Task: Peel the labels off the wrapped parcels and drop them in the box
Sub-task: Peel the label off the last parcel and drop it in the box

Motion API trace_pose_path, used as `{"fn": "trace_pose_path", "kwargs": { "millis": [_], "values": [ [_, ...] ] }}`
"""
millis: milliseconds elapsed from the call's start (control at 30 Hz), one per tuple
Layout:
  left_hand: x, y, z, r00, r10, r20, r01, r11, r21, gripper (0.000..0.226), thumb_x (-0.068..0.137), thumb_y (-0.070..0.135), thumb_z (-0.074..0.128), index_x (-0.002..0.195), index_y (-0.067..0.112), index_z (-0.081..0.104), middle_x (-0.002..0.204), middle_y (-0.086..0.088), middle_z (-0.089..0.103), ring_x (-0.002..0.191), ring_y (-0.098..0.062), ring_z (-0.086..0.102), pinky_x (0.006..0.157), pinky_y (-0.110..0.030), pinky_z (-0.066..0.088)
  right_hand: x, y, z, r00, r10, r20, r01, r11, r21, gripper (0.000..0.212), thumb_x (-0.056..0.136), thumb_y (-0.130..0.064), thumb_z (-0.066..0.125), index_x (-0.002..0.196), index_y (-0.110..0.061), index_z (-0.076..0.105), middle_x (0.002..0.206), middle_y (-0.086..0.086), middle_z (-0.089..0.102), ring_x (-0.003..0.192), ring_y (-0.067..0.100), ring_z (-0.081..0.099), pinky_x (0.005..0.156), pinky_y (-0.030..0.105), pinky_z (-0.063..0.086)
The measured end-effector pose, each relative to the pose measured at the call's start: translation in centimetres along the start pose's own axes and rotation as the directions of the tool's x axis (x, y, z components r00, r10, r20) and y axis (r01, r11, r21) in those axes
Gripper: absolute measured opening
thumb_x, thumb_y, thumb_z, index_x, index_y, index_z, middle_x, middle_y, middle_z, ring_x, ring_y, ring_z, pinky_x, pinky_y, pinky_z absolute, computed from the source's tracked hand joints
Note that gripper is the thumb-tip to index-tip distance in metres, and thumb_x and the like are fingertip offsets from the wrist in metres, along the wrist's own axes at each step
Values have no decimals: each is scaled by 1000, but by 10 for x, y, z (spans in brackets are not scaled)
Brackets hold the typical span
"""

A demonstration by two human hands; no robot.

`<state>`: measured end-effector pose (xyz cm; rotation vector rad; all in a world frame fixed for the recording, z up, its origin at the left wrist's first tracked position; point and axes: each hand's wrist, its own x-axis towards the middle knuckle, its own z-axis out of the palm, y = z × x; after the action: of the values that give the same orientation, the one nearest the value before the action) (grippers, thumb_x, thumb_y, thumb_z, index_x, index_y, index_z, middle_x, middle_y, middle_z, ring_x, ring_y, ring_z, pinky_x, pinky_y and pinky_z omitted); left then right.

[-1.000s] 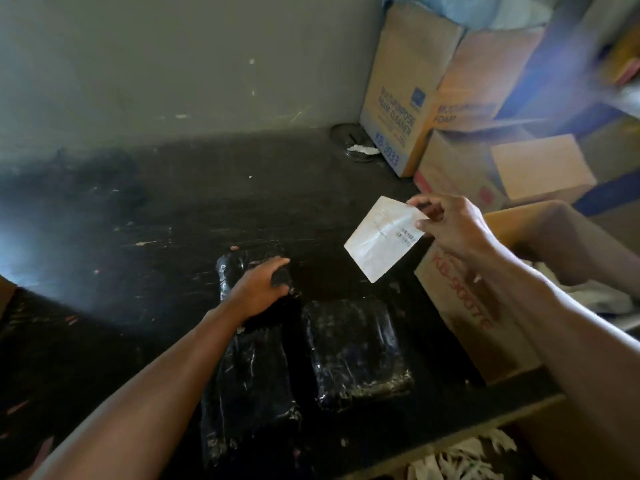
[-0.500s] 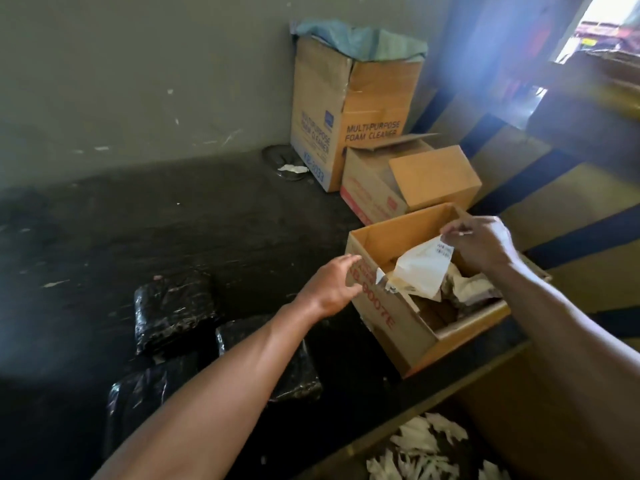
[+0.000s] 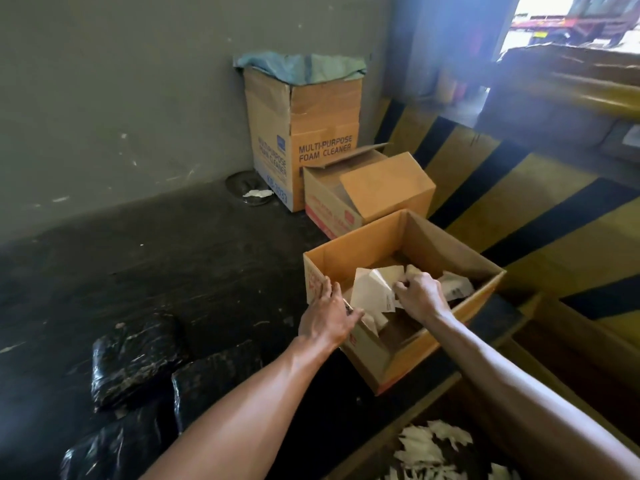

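An open cardboard box (image 3: 412, 237) stands at the right edge of the dark bench, with several crumpled white labels inside. My right hand (image 3: 420, 297) is down inside the box, pinching a white peeled label (image 3: 372, 292). My left hand (image 3: 329, 317) rests on the box's near-left rim, gripping the wall. Three black wrapped parcels lie at the lower left: one (image 3: 133, 362) behind, one (image 3: 214, 379) partly under my left forearm, one (image 3: 110, 452) at the frame's bottom.
A tall foam-cleaner carton (image 3: 301, 133) with a blue bag and a smaller open carton (image 3: 367, 195) stand against the wall behind the box. A bin of white paper scraps (image 3: 429, 452) sits below the bench edge. Yellow-black striped barrier at right.
My right hand carried the label from above the bench down into the box. My left hand left the parcel and took hold of the box's rim. The view swung right.
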<state>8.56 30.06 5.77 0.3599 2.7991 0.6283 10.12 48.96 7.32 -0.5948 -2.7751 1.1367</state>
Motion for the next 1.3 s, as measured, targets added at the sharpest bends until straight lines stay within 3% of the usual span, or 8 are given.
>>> {"fn": "trace_pose_path", "kwargs": {
  "millis": [267, 367, 533, 700, 800, 900, 1100, 1300],
  "values": [
    [5, -3, 2, 996, 16, -82, -13, 999, 30, 99, 82, 67, 60, 154, 12, 22, 162, -5, 14, 149, -20, 14, 115, -39, 28, 6, 9, 3, 987, 31, 155, -16, 995, -95, 12, 87, -21, 74, 83, -17, 63, 89, 8, 67, 95, 31, 67, 83, 38, 53],
    [5, -5, 4, 995, 23, -99, -21, 1000, 21, 99, 81, 67, 60, 154, 12, 22, 162, -4, 15, 149, -19, 15, 114, -39, 30, 2, 10, 4, 990, -5, 139, 16, 997, -75, 13, 87, -22, 75, 79, -21, 64, 83, -1, 63, 93, 29, 67, 78, 34, 52],
    [5, -6, 5, 997, 8, -80, -12, 999, -41, 93, 85, 62, 59, 155, 14, 21, 163, 0, 11, 147, -20, 22, 110, -41, 38, -6, 11, 7, 996, -27, 80, 26, 1000, 13, 17, 84, -27, 80, 87, -20, 64, 103, 6, 65, 92, 24, 66, 69, 42, 62],
    [7, -13, -7, 993, 38, -113, -48, 994, -94, 68, 94, 44, 55, 150, 11, 34, 160, -2, 25, 145, -18, 28, 112, -37, 34, -12, 13, 11, 998, -45, 40, 46, 999, -18, 40, 82, -33, 81, 110, -10, 66, 115, 9, 65, 98, 21, 63, 78, 36, 58],
    [8, -18, -17, 990, 8, -140, -33, 983, -179, 58, 92, 41, 58, 141, 13, 49, 148, -1, 46, 134, -22, 46, 105, -39, 45, -14, 11, 15, 998, 32, 58, -30, 999, -41, 58, 82, -42, 79, 128, -11, 61, 131, 10, 59, 112, 24, 60, 91, 44, 56],
    [6, -33, -32, 982, -56, -183, 5, 963, -268, 46, 90, 40, 63, 130, 17, 57, 133, 0, 59, 120, -22, 58, 94, -37, 51, -16, 4, 21, 995, 58, 80, -54, 997, -46, 67, 82, -47, 77, 136, -13, 56, 139, 10, 54, 115, 25, 58, 92, 46, 55],
    [-17, -116, -77, 939, -253, -233, 167, 927, -335, 60, 93, 40, 62, 145, 17, 44, 142, -7, 53, 120, -21, 58, 99, -35, 47, -15, -51, 54, 996, -30, 86, 37, 996, -85, 74, 83, -56, 73, 142, -16, 52, 144, 10, 52, 128, 30, 52, 96, 50, 52],
    [-75, -251, -121, 815, -526, -243, 390, 808, -441, 59, 92, 42, 61, 145, 18, 45, 137, -6, 57, 119, -23, 57, 97, -34, 44, -30, -152, 133, 967, -213, 138, 227, 969, -96, 62, 86, -51, 70, 136, -17, 57, 136, 6, 58, 128, 26, 52, 104, 41, 43]
  ]
}}
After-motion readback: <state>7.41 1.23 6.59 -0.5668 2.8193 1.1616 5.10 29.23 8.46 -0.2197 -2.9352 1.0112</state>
